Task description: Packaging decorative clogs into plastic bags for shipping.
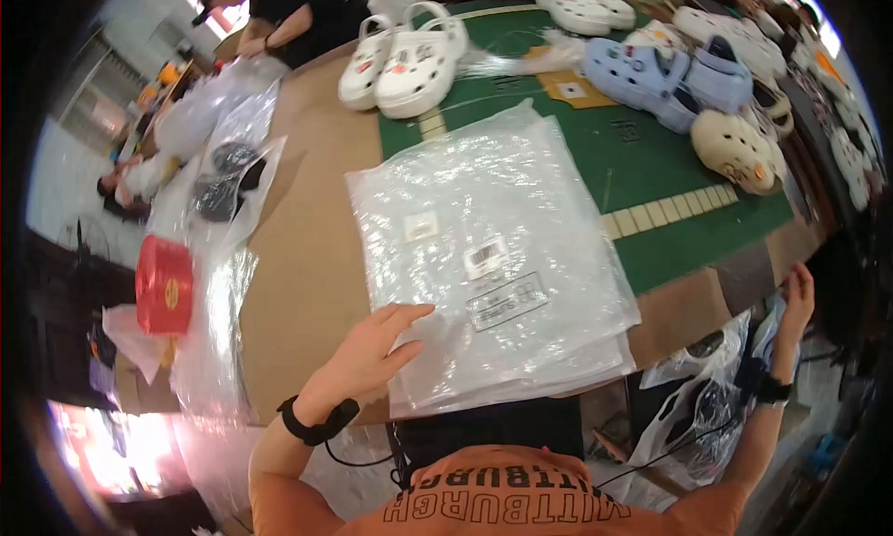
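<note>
A stack of clear plastic bags (437, 285) lies flat in front of me, partly on the brown tabletop and partly on a green mat. On the top bag are a white barcode label (485, 256) and a plain pale sticker (420, 226). At the stack's left near edge is my left hand (372, 350), its thumb and fingers apart and holding nothing. My right hand (797, 299) is out at the far right, beside the table edge and above some bagged items. Its fingers are small and partly hidden against a dark shape, so its grip is unclear.
White clogs (414, 71) stand at the back, with blue clogs (642, 75) and a beige clog (737, 152) at the right. A red roll (165, 285) and plastic-wrapped dark items (223, 182) are at the left. A co-worker (307, 20) stands across the table.
</note>
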A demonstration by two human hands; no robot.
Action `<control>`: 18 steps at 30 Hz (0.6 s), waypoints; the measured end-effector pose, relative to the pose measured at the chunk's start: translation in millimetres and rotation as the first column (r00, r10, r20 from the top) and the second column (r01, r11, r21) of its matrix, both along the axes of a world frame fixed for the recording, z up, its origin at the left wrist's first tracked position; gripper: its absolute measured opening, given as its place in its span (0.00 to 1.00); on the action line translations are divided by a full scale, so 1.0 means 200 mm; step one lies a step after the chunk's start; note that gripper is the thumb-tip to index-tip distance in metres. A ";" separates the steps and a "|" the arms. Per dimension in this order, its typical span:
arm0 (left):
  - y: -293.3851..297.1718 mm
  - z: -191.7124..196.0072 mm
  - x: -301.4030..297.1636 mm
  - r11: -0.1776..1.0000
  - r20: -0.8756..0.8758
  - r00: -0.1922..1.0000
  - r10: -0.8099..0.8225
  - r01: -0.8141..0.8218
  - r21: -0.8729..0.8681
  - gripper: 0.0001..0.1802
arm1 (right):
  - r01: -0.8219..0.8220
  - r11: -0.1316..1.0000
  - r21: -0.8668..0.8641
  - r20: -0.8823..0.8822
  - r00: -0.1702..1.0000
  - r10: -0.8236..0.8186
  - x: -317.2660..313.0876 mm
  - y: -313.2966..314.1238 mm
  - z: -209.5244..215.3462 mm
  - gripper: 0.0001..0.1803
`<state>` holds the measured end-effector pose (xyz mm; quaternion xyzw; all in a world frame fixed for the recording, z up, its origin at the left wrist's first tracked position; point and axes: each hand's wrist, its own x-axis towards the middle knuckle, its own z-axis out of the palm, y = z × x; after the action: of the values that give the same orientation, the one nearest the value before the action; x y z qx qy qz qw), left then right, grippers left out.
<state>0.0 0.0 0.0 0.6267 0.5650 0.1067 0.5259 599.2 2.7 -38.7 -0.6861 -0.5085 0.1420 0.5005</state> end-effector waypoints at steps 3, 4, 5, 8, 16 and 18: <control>0.09 -0.08 -0.25 0.871 -0.305 0.945 -0.115 0.243 0.426 0.27 | -0.267 0.962 -0.057 -0.076 0.962 0.262 -0.61 0.14 0.02 0.13; 0.00 -0.14 -0.29 0.846 -0.358 0.933 -0.039 0.222 0.485 0.27 | -0.374 0.908 -0.187 0.027 0.922 0.385 -0.74 0.19 -0.01 0.15; -0.08 -0.17 -0.29 0.812 -0.409 0.912 0.034 0.213 0.543 0.28 | -0.450 0.860 -0.240 0.059 0.878 0.476 -0.92 0.19 0.06 0.18; -0.20 -0.20 -0.22 0.685 -0.431 0.902 0.021 0.302 0.664 0.30 | -0.584 0.727 -0.362 -0.051 0.791 0.610 -1.17 0.18 0.08 0.21; -0.27 -0.20 -0.08 0.493 -0.508 0.842 -0.180 0.524 0.694 0.22 | -0.681 0.620 -0.390 0.167 0.610 0.775 -1.33 0.14 0.11 0.26; -0.25 -0.25 -0.09 0.460 -0.532 0.830 -0.170 0.544 0.702 0.18 | -0.726 0.510 -0.461 0.308 0.408 0.859 -1.36 0.09 0.12 0.30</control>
<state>-18.7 -49.7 -49.1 0.9122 0.3885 0.1193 0.0520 327.4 21.1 -14.5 -0.4270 -0.8613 0.2443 0.1272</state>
